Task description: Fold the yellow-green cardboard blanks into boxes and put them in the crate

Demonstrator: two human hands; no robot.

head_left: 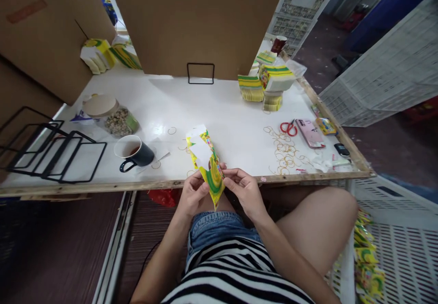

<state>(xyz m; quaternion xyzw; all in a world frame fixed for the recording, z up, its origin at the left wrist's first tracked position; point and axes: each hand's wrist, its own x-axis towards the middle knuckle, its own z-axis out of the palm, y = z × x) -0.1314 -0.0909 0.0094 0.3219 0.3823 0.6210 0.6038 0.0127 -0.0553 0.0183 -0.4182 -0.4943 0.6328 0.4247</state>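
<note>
My left hand (194, 193) pinches the left edge of a yellow-and-green printed packet (215, 180) between thumb and fingers. On the packet's right edge, the fingertips of my right hand (243, 192) are closed too. The near end of the packet comes to a point over my lap. White and patterned pieces (201, 146) show at its far end, above the table's front edge; whether they are separate from the packet I cannot tell. A few rubber bands (172, 131) lie just left of it.
A dark mug (143, 154), a lidded jar (119, 119) and a black wire rack (75, 153) stand left. On the right are bundled printed packets (278, 77), red-handled scissors (289, 129), a phone (310, 133) and scattered rubber bands (284, 153). A cardboard sheet (201, 26) rises behind.
</note>
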